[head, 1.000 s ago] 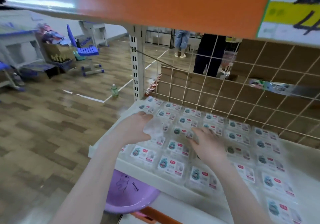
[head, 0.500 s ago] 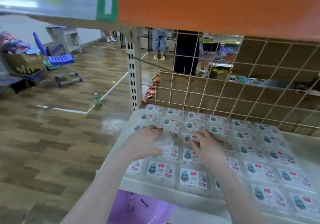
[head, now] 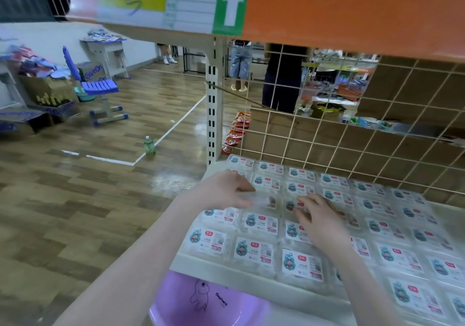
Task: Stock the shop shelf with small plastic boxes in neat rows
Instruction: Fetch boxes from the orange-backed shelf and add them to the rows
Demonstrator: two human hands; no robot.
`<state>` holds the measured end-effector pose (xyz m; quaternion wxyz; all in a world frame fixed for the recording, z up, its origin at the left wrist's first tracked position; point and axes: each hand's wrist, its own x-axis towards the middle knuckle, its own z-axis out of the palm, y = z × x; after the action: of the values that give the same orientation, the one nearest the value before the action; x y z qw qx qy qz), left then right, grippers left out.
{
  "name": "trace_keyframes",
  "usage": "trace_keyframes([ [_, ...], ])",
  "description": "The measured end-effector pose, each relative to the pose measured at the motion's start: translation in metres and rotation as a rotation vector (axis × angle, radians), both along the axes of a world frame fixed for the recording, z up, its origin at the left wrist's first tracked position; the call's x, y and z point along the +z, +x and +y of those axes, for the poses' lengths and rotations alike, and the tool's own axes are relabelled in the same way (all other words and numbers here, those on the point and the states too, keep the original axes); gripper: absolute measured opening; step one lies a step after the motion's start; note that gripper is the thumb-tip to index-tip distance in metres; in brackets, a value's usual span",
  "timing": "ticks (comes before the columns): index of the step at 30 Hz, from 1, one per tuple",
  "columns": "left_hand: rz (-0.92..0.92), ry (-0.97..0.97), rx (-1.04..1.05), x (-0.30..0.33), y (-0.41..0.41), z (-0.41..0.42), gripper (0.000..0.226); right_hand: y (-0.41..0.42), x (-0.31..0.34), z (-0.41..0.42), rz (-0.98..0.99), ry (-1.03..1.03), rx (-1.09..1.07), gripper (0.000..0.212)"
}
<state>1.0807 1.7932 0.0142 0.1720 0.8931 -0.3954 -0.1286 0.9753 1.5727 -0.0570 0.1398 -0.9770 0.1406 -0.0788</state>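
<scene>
Purple basin [head: 211, 303] under the shelf [head: 216, 266], above it rows of small plastic boxes [head: 254, 250] lying flat, left hand [head: 226, 189] pinching a clear box [head: 266, 201] in the third row, right hand [head: 319, 221] spread loose on neighbouring boxes, wire grid [head: 327, 134] behind.

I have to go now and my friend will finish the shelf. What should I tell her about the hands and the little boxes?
Left hand: grips a clear plastic box over the third row from the back, near the shelf's left end.
Right hand: fingers spread, resting on the boxes beside it.
Done: labelled boxes lie flat in rows across the shelf.
Left: set the held box into its row and square it up.
</scene>
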Motion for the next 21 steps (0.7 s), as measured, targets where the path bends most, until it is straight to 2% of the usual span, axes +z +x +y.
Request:
trace_keyframes([
  [1,0.026,-0.059,0.019,0.002,0.003,0.001,0.011,0.0,0.0,0.0,0.0,-0.001,-0.001,0.044],
  [3,0.065,-0.155,0.034,0.007,0.008,0.004,0.009,0.0,0.0,0.0,-0.005,-0.003,-0.002,0.044],
  [6,0.141,-0.18,0.035,0.011,0.017,0.007,0.028,0.0,0.0,0.0,-0.011,-0.008,0.004,0.044],
  [10,0.172,-0.136,0.031,0.01,0.027,0.005,0.03,0.0,0.0,0.0,-0.017,0.0,-0.004,0.044],
  [14,0.117,-0.203,0.105,0.004,0.029,0.0,0.032,0.0,-0.002,0.0,-0.01,0.008,-0.01,0.045],
  [17,0.07,-0.16,0.136,-0.005,0.028,-0.006,0.042,0.0,-0.003,-0.001,-0.02,0.011,-0.004,0.044],
  [21,0.097,-0.121,0.147,-0.016,0.024,-0.004,0.053,0.002,-0.007,-0.003,-0.026,0.004,-0.004,0.044],
])
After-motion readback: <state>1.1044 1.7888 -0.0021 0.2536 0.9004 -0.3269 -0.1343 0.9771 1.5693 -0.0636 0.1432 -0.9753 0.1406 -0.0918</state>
